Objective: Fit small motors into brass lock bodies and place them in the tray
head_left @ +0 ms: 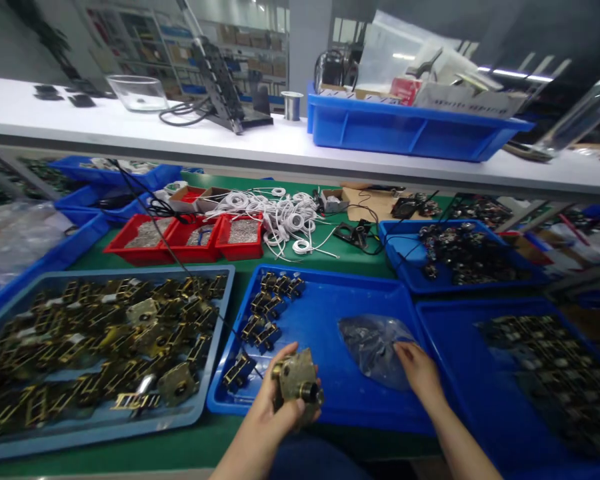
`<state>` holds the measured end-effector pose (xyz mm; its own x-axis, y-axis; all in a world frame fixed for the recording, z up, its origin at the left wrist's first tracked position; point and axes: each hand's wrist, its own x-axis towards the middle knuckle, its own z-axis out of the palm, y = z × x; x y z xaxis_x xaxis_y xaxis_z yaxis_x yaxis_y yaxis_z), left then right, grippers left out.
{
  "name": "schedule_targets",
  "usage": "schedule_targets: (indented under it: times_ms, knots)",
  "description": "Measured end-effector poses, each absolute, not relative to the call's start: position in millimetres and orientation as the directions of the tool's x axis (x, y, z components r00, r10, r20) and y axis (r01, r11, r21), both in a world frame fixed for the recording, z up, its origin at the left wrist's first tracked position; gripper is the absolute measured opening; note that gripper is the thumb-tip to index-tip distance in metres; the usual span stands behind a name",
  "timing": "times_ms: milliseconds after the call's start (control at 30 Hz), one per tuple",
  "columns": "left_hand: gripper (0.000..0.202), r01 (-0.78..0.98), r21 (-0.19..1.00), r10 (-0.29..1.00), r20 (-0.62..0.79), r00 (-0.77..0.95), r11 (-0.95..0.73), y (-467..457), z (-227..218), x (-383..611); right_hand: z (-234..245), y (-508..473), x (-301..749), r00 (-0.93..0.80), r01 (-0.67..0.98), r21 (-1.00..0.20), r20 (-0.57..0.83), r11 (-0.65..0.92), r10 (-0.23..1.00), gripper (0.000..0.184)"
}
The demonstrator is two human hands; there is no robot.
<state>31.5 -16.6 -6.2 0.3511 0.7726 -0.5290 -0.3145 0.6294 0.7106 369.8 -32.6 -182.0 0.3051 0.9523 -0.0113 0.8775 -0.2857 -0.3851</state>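
My left hand (283, 397) is closed around a brass-coloured metal mechanism (299, 380), a squarish plate with a black round stub facing up. It is held over the front edge of a blue tray (325, 293). In that tray lies a clear plastic bag (375, 347) of dark small pieces, too blurred to name. The fingers of my right hand (420, 370) are pinched together at the bag's right side; whether a small piece is also between them cannot be seen. Several similar metal mechanisms (265, 303) stand along the tray's left side.
On the left, a grey-blue tray (213, 360) is heaped with mechanisms. Another blue tray (460, 360) on the right holds rows of them. Behind are red bins (140, 257), white coiled cables (295, 217) and a tray of black parts (460, 257). A white shelf (275, 143) crosses above.
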Motion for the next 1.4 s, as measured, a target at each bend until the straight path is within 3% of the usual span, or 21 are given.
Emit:
schedule_targets:
  times_ms: [300, 467, 600, 700, 833, 1133, 1233, 1400]
  knots:
    - [0.079, -0.266, 0.713, 0.758, -0.570, 0.318, 0.648, -15, -3, 41, -162, -37, 363, 0.371, 0.776, -0.563, 0.044, -0.284, 0.927, 0.025]
    - [0.082, -0.265, 0.728, 0.772, -0.563, 0.295, 0.632, -16, -4, 42, -109, -43, 329, 0.378, 0.688, -0.681, 0.038, -0.253, 0.925, 0.044]
    - [0.088, -0.252, 0.765, 0.793, -0.499, 0.349, 0.593, -16, -9, 48, -50, -55, 266, 0.137, 0.568, -0.817, -0.028, -0.102, 0.990, 0.032]
    - [0.087, -0.161, 0.852, 0.826, -0.409, 0.389, 0.498, -15, -10, 51, -24, -59, 228, -0.112, 0.480, -0.875, 0.009, 0.062, 0.994, 0.022]
    - [0.078, -0.001, 0.924, 0.849, -0.351, 0.395, 0.382, -17, -8, 48, -19, -58, 208, -0.145, 0.497, -0.855, 0.087, 0.149, 0.986, 0.018]
    - [0.065, 0.090, 0.969, 0.895, -0.246, 0.373, 0.229, -29, -14, 42, -15, -51, 204, -0.146, 0.653, -0.666, 0.356, 0.360, 0.923, 0.013]
    - [0.065, 0.067, 0.978, 0.893, -0.208, 0.399, 0.198, -28, -18, 42, -20, -46, 207, -0.121, 0.655, -0.701, 0.269, 0.281, 0.955, 0.017]
    - [0.070, 0.029, 0.971, 0.857, -0.224, 0.465, 0.238, -31, -34, 38, -24, -49, 215, -0.272, 0.502, -0.865, -0.157, 0.001, 0.949, 0.020]
